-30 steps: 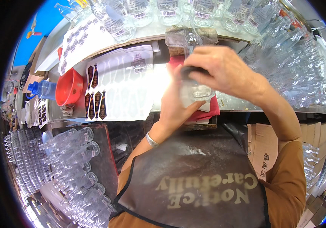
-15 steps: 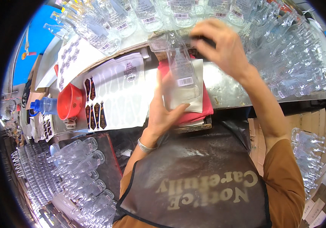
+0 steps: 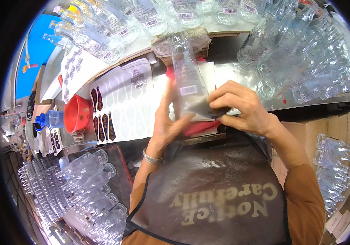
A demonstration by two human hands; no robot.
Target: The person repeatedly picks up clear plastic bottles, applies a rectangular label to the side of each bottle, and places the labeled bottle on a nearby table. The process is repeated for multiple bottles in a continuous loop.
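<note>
A clear glass bottle (image 3: pixel 187 73) with a printed label and barcode lies in front of me, its neck pointing away on a ribbed cloth pad (image 3: pixel 165 45). Around its left side and near end, my left hand (image 3: pixel 166 124) grips it between thumb and fingers. My right hand (image 3: pixel 244 107) is closed on a dark, flat scraper-like piece (image 3: pixel 204 109), partly blurred, which lies against the bottle near its base. Under the bottle are a white sheet (image 3: pixel 209 75) and a red cloth (image 3: pixel 195 129).
Label sheets (image 3: pixel 128 96) lie left, beside a red bowl (image 3: pixel 76 113) and a blue-capped plastic bottle (image 3: pixel 52 119). Labelled glass bottles crowd the back (image 3: pixel 148 18) and right (image 3: pixel 293 61). More bottles (image 3: pixel 89 175) stand low at left. Cardboard boxes (image 3: pixel 326 130) are at lower right.
My right hand has come down and toward me with the dark piece, from beside the bottle's neck to its base. My left hand stays at the bottle.
</note>
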